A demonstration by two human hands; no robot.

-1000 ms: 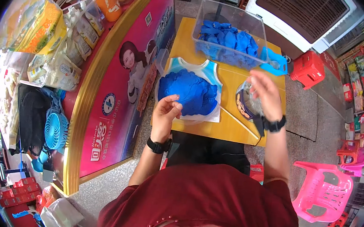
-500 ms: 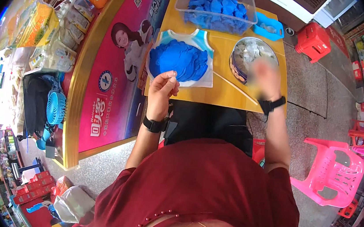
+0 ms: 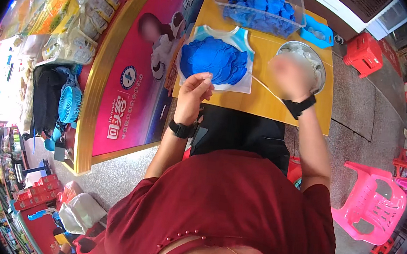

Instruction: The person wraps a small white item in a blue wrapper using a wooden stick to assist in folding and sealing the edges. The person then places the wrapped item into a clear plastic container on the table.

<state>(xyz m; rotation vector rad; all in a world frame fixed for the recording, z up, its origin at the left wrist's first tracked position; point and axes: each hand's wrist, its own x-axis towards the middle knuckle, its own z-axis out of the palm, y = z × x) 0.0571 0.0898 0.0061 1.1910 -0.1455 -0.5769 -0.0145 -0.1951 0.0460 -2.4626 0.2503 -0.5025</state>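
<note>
My left hand (image 3: 195, 94) is held at the near edge of a heaped pile of thin blue pieces (image 3: 214, 60). Its thumb and forefinger are pinched together; anything between them is too small to make out. Under the pile lies a white and teal vest-shaped sheet (image 3: 240, 87). My right hand (image 3: 293, 78) hangs over the left side of a round tin (image 3: 321, 80) of whitish, crumpled bits. Blur hides its fingers and whatever they may hold. Between the two hands a thin pale stick (image 3: 263, 85) lies on the table, partly hidden by the right hand.
At the far side of the yellow table (image 3: 260, 109) stands a clear bin (image 3: 260, 16) of blue pieces, beside a small blue basket (image 3: 317, 32). A pink-panelled counter (image 3: 133, 85) closes off the left. Red stools (image 3: 364, 54) and a pink chair (image 3: 371, 201) stand on the right.
My right hand has moved left, from over the tin's middle toward the blue pile. The left hand keeps its pinch near the pile. The whole view has shifted slightly.
</note>
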